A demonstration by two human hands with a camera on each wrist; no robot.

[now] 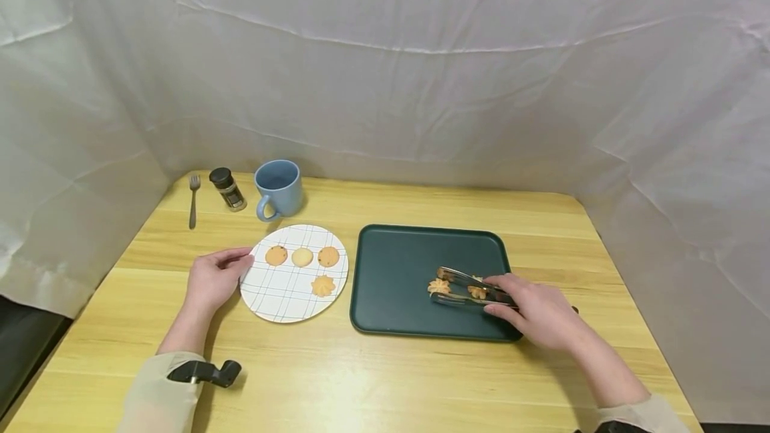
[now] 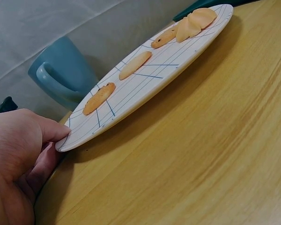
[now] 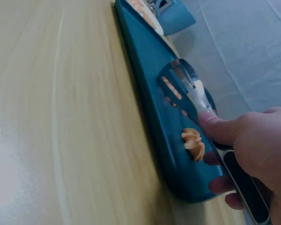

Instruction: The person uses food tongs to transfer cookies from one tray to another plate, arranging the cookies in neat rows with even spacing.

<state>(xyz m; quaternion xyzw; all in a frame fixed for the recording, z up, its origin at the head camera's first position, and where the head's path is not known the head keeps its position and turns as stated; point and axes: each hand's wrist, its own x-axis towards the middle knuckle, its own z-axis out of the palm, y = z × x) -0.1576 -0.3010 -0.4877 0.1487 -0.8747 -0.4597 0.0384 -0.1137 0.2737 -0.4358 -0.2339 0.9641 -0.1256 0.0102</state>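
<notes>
White with thin blue lines, a round plate sits on the wood table. Take twelve o'clock as the far side of the table, as the head view shows it. The left hand is at the plate's nine o'clock and pinches the rim, thumb on top. Four cookies lie on the plate. Three are round and make a row: a brown one toward ten o'clock, a pale one near twelve, and another brown one toward two. A flower cookie is near four o'clock.

At the plate's three o'clock is a dark green tray. The right hand is by the tray's four o'clock, with its thumb and fingers bent around the metal tongs. The tongs are part way open, with a swirly cookie between their tips, near the middle of the tray. I cannot tell if they squeeze it. A second swirly cookie lies on the tray nearer the hand.

Past the plate, a blue mug is near twelve o'clock, a black-topped jar near eleven, and a fork near ten.
</notes>
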